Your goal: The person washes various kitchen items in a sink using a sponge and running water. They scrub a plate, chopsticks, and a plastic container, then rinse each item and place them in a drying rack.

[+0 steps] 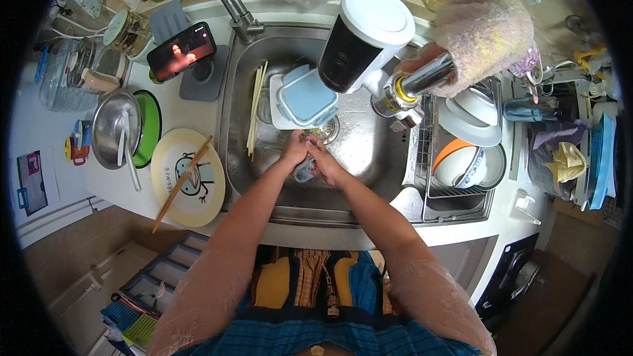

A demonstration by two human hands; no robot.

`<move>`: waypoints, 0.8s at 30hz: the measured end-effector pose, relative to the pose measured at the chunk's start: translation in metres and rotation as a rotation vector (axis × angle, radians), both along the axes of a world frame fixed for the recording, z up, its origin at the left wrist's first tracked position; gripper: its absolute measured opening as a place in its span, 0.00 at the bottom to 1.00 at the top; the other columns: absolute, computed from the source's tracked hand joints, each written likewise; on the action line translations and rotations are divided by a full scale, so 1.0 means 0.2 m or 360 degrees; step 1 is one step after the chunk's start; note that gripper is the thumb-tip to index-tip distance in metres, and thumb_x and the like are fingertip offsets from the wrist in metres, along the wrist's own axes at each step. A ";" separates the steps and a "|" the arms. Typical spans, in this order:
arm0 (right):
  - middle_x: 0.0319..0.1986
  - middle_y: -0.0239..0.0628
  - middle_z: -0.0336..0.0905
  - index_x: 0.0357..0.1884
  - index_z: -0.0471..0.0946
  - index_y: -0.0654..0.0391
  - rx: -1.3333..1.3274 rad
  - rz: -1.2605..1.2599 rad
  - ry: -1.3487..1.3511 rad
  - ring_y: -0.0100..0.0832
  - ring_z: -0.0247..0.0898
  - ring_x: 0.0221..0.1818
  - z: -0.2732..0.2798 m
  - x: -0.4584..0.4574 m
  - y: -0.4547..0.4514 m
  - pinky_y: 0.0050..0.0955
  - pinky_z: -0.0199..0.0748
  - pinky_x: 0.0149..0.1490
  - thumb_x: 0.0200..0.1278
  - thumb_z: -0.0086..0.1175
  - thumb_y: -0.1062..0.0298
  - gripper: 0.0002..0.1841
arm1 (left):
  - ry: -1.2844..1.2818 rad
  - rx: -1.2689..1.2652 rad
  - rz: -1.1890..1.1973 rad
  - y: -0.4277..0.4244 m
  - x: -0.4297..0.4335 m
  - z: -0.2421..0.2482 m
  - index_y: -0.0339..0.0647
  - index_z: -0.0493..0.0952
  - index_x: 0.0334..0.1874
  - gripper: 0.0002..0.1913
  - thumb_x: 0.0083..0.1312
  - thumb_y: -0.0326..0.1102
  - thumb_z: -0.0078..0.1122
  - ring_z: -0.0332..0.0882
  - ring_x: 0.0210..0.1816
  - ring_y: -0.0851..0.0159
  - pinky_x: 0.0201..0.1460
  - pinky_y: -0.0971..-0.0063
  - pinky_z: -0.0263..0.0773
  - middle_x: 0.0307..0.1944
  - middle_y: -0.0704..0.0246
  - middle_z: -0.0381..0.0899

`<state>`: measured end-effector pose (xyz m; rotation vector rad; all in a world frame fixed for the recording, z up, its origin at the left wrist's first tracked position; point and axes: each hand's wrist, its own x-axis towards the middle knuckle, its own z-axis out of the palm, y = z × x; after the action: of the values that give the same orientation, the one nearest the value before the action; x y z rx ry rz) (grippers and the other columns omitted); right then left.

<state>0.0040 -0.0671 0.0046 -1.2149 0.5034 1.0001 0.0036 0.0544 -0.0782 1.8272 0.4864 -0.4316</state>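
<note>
Both of my hands meet low in the stainless steel sink (376,163), just in front of a blue-lidded food container (307,98). My left hand (295,147) and my right hand (322,160) touch at the fingertips. A wet greyish cloth (304,170) hangs between them, against my right palm; its upper part is hidden by the fingers. Which fingers grip it is hard to tell. Under the container lies a white square dish (278,116). To its left, pale chopsticks (256,109) lean in the sink beside a clear glass (265,106). The drain (329,131) shows right of my fingertips.
A black-and-white tap water filter (356,44) overhangs the sink. At left stand a steel bowl (116,128), a cream plate (168,158) with brown chopsticks across it, and a phone (182,53) on a stand. A dish rack (430,193) with bowls is at right; the steel faucet (230,0) rises behind.
</note>
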 end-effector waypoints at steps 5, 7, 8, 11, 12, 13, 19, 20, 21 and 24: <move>0.41 0.33 0.73 0.54 0.64 0.51 0.0158 0.0335 -0.0234 0.29 0.70 0.41 -0.20 0.05 -0.11 0.30 0.69 0.42 0.56 0.49 0.66 0.21 | 0.0320 -0.0378 0.0144 0.02 0.08 0.13 0.38 0.61 0.56 0.24 0.62 0.45 0.48 0.71 0.44 0.68 0.36 0.77 0.70 0.50 0.62 0.68; 0.38 0.34 0.75 0.52 0.66 0.51 -0.0284 0.0859 -0.0828 0.30 0.71 0.39 -0.17 0.12 -0.26 0.28 0.68 0.39 0.52 0.48 0.67 0.21 | 0.0274 -0.0598 0.0295 -0.03 0.07 0.33 0.38 0.58 0.58 0.28 0.60 0.47 0.50 0.70 0.46 0.67 0.40 0.75 0.69 0.54 0.62 0.64; 0.41 0.39 0.74 0.46 0.70 0.54 -0.0672 0.0861 -0.1022 0.35 0.70 0.42 -0.10 0.19 -0.33 0.30 0.68 0.43 0.51 0.48 0.71 0.17 | 0.0350 -0.0595 0.0206 -0.02 0.09 0.33 0.39 0.53 0.61 0.35 0.57 0.49 0.54 0.66 0.51 0.65 0.48 0.70 0.65 0.59 0.64 0.57; 0.42 0.49 0.70 0.41 0.71 0.59 -0.1698 0.0540 -0.1053 0.47 0.67 0.45 0.00 0.36 -0.52 0.35 0.65 0.49 0.48 0.49 0.75 0.15 | 0.0325 -0.0754 0.0317 -0.09 0.12 0.31 0.38 0.48 0.62 0.42 0.51 0.47 0.61 0.63 0.54 0.65 0.54 0.68 0.60 0.58 0.65 0.57; 0.42 0.50 0.69 0.43 0.69 0.60 -0.1727 0.0320 -0.1142 0.48 0.65 0.46 -0.02 0.36 -0.55 0.36 0.64 0.50 0.48 0.49 0.74 0.16 | 0.0331 -0.0926 0.0435 -0.13 0.13 0.29 0.41 0.50 0.61 0.40 0.51 0.45 0.61 0.61 0.55 0.64 0.53 0.67 0.60 0.57 0.66 0.59; 0.42 0.51 0.67 0.44 0.68 0.62 -0.1725 0.0181 -0.1180 0.49 0.64 0.46 -0.08 0.37 -0.56 0.37 0.63 0.50 0.48 0.49 0.74 0.18 | 0.0332 -0.1100 0.0558 -0.18 0.13 0.26 0.43 0.52 0.60 0.38 0.50 0.44 0.62 0.60 0.56 0.64 0.53 0.65 0.59 0.56 0.66 0.61; 0.50 0.48 0.66 0.52 0.64 0.65 -0.1233 -0.0094 -0.1083 0.40 0.63 0.51 -0.25 0.44 -0.41 0.30 0.59 0.55 0.50 0.51 0.70 0.24 | 0.0561 -0.1466 0.0867 -0.40 0.27 -0.08 0.47 0.63 0.53 0.26 0.53 0.42 0.61 0.62 0.48 0.69 0.51 0.64 0.60 0.47 0.72 0.67; 0.50 0.43 0.67 0.55 0.63 0.62 -0.0951 -0.0136 -0.1131 0.32 0.63 0.50 -0.31 0.45 -0.41 0.25 0.60 0.53 0.50 0.50 0.72 0.26 | 0.0600 -0.1386 0.0904 -0.41 0.28 -0.08 0.48 0.63 0.54 0.26 0.54 0.42 0.60 0.63 0.47 0.70 0.50 0.64 0.60 0.47 0.74 0.68; 0.49 0.42 0.67 0.55 0.63 0.60 -0.0793 0.0028 -0.1059 0.30 0.64 0.49 -0.31 0.47 -0.40 0.24 0.60 0.52 0.50 0.50 0.73 0.25 | 0.0485 -0.1449 0.0900 -0.41 0.30 -0.10 0.49 0.65 0.51 0.21 0.55 0.42 0.58 0.65 0.45 0.70 0.49 0.67 0.61 0.44 0.75 0.69; 0.41 0.37 0.69 0.53 0.66 0.55 -0.0629 0.0287 -0.1088 0.25 0.63 0.43 -0.42 0.50 -0.43 0.21 0.62 0.48 0.51 0.47 0.79 0.23 | 0.0489 -0.1287 0.0934 -0.35 0.37 0.06 0.50 0.66 0.52 0.19 0.58 0.40 0.55 0.69 0.43 0.69 0.49 0.68 0.63 0.45 0.76 0.70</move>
<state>0.1043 -0.1537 -0.0790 -1.8779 0.0440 0.5806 0.0774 -0.0155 -0.0671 0.7905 0.8741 -0.4152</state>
